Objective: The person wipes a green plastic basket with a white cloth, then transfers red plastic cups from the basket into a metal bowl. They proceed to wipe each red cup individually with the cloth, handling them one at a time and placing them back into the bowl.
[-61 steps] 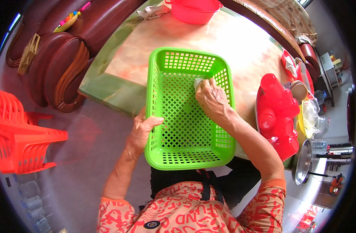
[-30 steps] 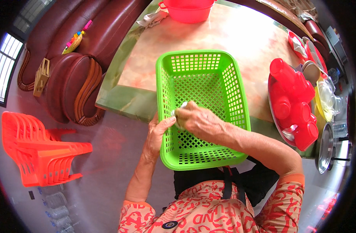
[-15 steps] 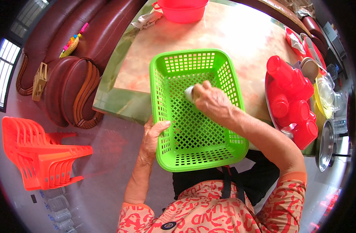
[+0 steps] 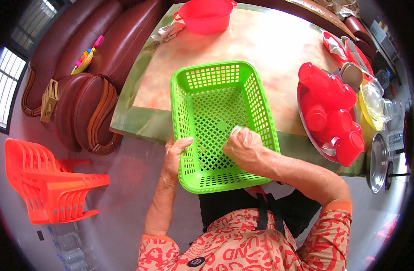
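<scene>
A bright green rectangular plastic basket [image 4: 225,184] with lattice walls and base is tilted toward me at the near edge of the marble table. My left hand [image 4: 174,156] grips its left wall, thumb over the rim and the other fingers hidden outside. Inside the basket, my right hand [image 4: 246,148] is closed around a small white cloth [image 4: 236,130], near the right part of the base. Only a bit of this cloth shows past the fingers.
On the marble table [image 4: 148,115], a red basin [image 4: 207,17] and a crumpled rag [image 4: 167,32] sit at the back. Red cups [image 4: 329,86] fill a tray at the right, beside a steel dish [image 4: 377,162]. Orange stacked chairs [image 4: 51,183] and a brown sofa [image 4: 87,101] stand left.
My right hand has moved nearer to me inside the basket, with the white cloth. The basket has shifted slightly left in view, my left hand still on its side.
</scene>
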A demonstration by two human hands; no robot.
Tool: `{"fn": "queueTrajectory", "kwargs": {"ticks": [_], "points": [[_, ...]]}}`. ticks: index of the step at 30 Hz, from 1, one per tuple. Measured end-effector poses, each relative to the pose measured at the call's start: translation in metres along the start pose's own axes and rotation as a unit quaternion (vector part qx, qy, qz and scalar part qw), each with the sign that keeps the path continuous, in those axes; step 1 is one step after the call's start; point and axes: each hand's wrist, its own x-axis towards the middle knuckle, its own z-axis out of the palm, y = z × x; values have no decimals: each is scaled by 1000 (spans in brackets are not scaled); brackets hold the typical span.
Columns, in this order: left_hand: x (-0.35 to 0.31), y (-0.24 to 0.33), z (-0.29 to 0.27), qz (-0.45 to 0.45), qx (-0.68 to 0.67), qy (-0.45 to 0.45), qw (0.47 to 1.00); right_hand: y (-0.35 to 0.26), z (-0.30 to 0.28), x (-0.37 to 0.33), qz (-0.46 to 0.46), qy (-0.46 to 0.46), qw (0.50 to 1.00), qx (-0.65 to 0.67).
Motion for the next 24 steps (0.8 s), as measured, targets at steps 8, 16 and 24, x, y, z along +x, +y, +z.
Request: {"fn": "queueTrajectory", "kwargs": {"ticks": [8,16,24], "points": [[2,-1,3,-11,17,11,1000,-9,2,-9,-178,31,970,160],[3,-7,-12,-32,-22,-7,999,44,-22,-82,108,527,809,238],[20,24,-20,2,189,-42,981,55,66,-60,191,359,636,656]]}}
